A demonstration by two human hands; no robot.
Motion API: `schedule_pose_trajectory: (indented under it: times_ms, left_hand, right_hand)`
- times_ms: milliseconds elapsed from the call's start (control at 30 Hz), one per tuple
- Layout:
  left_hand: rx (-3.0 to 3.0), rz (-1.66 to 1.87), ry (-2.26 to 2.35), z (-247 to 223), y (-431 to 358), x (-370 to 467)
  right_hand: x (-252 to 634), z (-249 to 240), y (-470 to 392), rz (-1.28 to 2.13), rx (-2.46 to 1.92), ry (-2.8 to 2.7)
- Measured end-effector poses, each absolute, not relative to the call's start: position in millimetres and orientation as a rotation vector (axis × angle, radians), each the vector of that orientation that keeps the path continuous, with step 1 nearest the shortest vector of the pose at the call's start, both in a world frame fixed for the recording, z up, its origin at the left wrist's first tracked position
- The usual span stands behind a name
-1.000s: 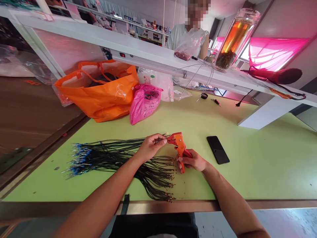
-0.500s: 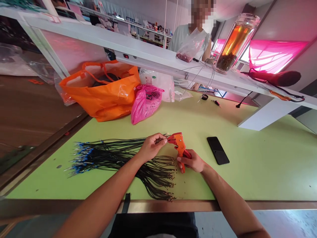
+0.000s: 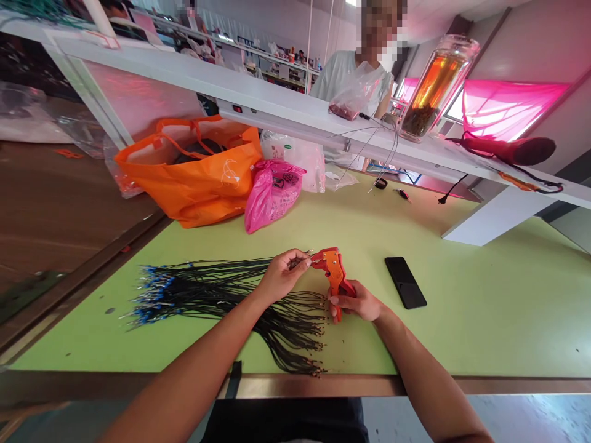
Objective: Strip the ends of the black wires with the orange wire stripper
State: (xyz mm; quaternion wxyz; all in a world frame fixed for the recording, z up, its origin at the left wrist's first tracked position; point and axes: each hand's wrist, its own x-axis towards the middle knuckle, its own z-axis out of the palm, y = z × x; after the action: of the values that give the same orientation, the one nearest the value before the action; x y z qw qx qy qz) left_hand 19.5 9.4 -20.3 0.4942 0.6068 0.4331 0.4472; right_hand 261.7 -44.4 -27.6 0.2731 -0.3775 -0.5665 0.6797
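My right hand (image 3: 357, 301) is wrapped round the handles of an orange and red wire stripper (image 3: 333, 269), its jaws pointing left. At those jaws, my left hand (image 3: 287, 274) pinches the end of a thin black wire, partly hidden by the fingers. Beneath and beside my left forearm lies a large bundle of black wires (image 3: 203, 295). Blue connectors (image 3: 154, 292) with metal tips gather at its left side, while the right ends (image 3: 318, 344) fan out near the front edge, showing small coppery tips.
A black phone (image 3: 406, 283) lies right of my right hand. Behind stand an orange bag (image 3: 198, 184) and a pink plastic bag (image 3: 274, 194). A white shelf (image 3: 277, 101) crosses above the green table (image 3: 484, 307), bearing a glass bottle (image 3: 429, 92). A person (image 3: 344, 71) is beyond it.
The stripper's handles look slightly closer together, and the tool has shifted a touch left. My left hand keeps its pinch at the jaws. The camera view has tilted slightly.
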Motion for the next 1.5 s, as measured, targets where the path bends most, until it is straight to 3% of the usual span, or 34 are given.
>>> schedule_pose_trajectory:
  times_ms: [300, 633, 900, 1000, 1133, 1333, 1500]
  left_hand:
    - [1.486, 1.093, 1.131, -30, 19, 10]
    - [2.488, 0.319, 0.855, -24, -1, 12]
    - [2.013, 0.387, 0.827, -23, 5, 0]
    - [1.837, 0.453, 0.933, -26, 13, -5]
    - [2.135, 0.622, 1.327, -24, 21, -11]
    - [2.38, 0.234, 1.627, -14, 19, -18]
    - [2.425, 0.138, 1.674, -11, 14, -12]
  right_hand:
    - [283, -41, -31, 1.977, -0.792, -1.124]
    - [288, -44, -24, 1.902, -0.808, -0.971]
    - [286, -46, -25, 1.893, -0.825, -0.999]
    - [285, -45, -25, 1.894, -0.83, -0.996]
    - [283, -44, -27, 1.896, -0.831, -0.993]
    - [283, -45, -27, 1.893, -0.846, -0.997]
    - [283, -47, -27, 1.895, -0.833, -1.007]
